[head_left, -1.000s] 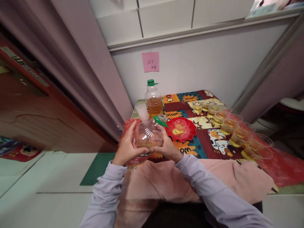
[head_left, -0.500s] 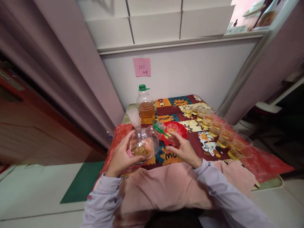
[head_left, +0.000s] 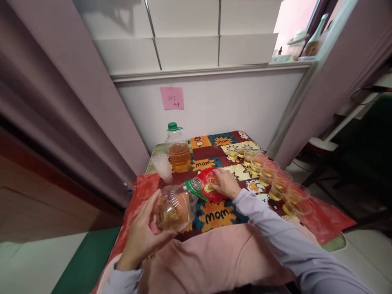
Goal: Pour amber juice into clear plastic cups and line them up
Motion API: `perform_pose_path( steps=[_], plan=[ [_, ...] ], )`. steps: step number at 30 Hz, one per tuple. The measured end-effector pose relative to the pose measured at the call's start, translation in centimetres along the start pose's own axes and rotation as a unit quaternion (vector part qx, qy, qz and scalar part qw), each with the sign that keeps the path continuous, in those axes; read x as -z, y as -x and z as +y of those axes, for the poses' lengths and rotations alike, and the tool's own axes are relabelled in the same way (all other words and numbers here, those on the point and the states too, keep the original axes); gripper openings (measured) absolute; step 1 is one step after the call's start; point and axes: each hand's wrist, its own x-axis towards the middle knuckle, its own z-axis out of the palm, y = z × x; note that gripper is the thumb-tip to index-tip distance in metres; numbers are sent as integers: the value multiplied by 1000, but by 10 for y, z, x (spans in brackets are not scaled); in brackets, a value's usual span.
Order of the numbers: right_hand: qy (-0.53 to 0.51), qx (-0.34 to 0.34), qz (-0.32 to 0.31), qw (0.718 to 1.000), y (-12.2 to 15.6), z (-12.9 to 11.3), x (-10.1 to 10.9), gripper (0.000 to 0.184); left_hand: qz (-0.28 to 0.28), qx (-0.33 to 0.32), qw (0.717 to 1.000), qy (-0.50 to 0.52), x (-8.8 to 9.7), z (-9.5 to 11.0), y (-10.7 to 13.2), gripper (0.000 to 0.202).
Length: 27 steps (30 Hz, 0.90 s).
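My left hand (head_left: 147, 228) is wrapped round a clear ribbed plastic bottle (head_left: 174, 206), held tilted with its uncapped mouth to the right. A green ring with a strap (head_left: 191, 188) circles its neck, and a little amber liquid shows inside. On a red scalloped plate (head_left: 219, 196) stands a small clear plastic cup (head_left: 212, 178), close to the bottle's mouth. My right hand (head_left: 226, 183) grips this cup from its right side. Some of the cup is hidden by the fingers.
Behind the tilted bottle stands a green-capped jug of amber liquid (head_left: 179, 157), beside stacked clear cups (head_left: 162, 166). Several filled cups (head_left: 268, 174) form rows along the table's right side. Red plastic sheeting (head_left: 332, 216) hangs at the right edge. A wall rises behind the table.
My right hand has moved from beside the bottle's neck to the cup on the red plate and taken hold of it. The left hand still holds the tilted bottle. The view has shifted.
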Motion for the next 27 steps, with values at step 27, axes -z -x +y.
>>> perform_pose_path(
  steps=[27],
  plan=[
    [66,-48,78,994,-52,76,67,79,15,-60,997,-45,5,-23,6,124]
  ],
)
